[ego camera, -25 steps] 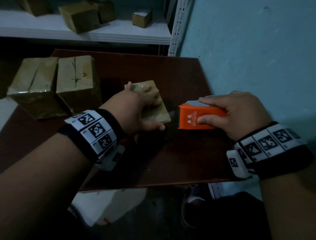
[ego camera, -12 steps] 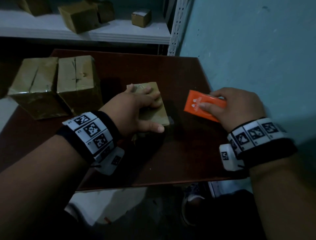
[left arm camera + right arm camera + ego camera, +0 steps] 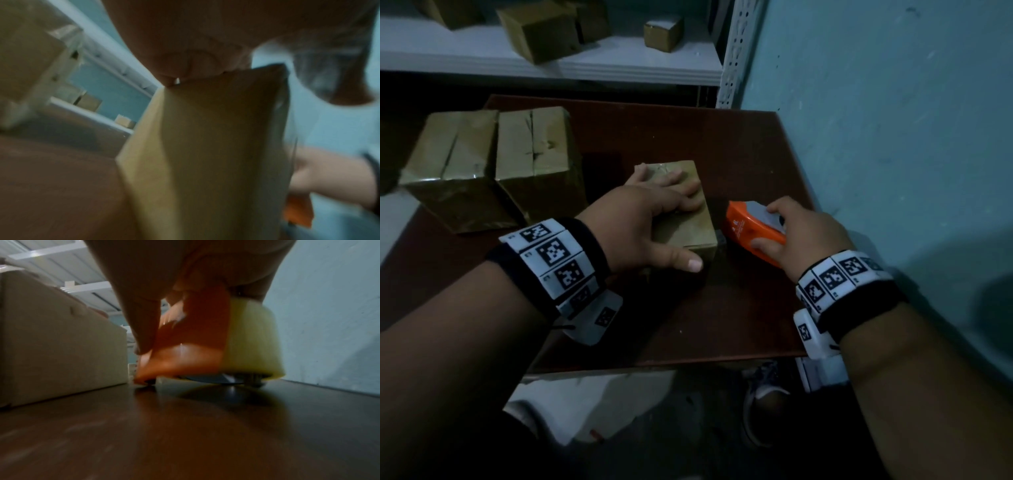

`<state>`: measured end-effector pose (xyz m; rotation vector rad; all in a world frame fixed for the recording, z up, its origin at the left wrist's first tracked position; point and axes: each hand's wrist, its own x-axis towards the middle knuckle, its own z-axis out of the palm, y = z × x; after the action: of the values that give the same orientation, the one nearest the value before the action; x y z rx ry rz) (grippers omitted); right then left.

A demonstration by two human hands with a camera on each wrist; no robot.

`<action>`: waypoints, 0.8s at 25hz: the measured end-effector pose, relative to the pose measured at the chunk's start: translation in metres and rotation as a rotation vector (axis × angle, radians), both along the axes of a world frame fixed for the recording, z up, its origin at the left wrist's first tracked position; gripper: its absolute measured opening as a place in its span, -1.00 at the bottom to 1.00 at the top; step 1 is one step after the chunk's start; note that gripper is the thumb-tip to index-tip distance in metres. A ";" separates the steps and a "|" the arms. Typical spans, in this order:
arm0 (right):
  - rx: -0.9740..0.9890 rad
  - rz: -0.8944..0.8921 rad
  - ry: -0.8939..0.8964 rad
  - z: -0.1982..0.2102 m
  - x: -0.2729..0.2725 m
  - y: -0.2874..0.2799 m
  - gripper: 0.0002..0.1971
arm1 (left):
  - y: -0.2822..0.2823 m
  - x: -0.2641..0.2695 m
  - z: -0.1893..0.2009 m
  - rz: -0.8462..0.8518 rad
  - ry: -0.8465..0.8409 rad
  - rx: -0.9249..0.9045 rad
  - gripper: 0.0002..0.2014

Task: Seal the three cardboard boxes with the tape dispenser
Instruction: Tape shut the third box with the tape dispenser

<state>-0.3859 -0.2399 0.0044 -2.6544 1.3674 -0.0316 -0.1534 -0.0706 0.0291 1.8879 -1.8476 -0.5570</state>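
Pressing flat on the top of the small cardboard box (image 3: 681, 219), the fingers (image 3: 681, 192) of the left hand (image 3: 640, 222) lie straight and slightly spread, while the thumb braces the near edge – the box is pinned to the brown surface (image 3: 722, 325) rather than gripped. Just beside it, the right hand (image 3: 808, 233) holds the orange tape dispenser (image 3: 748, 228), thumb on the near side and fingers curled over the grey top. The right wrist view shows the dispenser (image 3: 185, 353) low over the surface, its pale tape roll (image 3: 252, 340) facing the blue wall and its front edge near the box's side; whether it touches the box or a strip of tape joins them is too blurred to tell.

A glossy sheen runs along the small box's top, so I judge that tape is already laid there and the present step is finishing or cutting that strip. At the back left stand two larger cardboard boxes (image 3: 493, 164), touching each other. Their sides shine as if wrapped, but the top flap seams look dark and open – those two most likely remain to be sealed, though the dim light leaves that uncertain. More boxes sit on the white shelf (image 3: 619, 65) behind, well apart from the work.

By this reading roughly one of three is near done.
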 end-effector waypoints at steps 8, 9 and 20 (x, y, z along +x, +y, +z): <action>0.043 0.096 -0.378 0.022 0.002 0.024 -0.65 | -0.003 -0.005 -0.010 0.010 -0.155 -0.036 0.09; 0.161 0.106 -0.456 0.021 0.004 0.030 -0.61 | -0.003 -0.004 -0.011 0.011 -0.162 -0.031 0.11; 0.677 0.138 -0.607 -0.013 0.036 0.060 -0.21 | -0.002 -0.005 -0.016 0.034 -0.161 -0.080 0.11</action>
<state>-0.3499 -0.1796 -0.0088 -1.9304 0.8023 -0.2778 -0.1585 -0.0725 0.0129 1.9565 -1.9034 -0.3222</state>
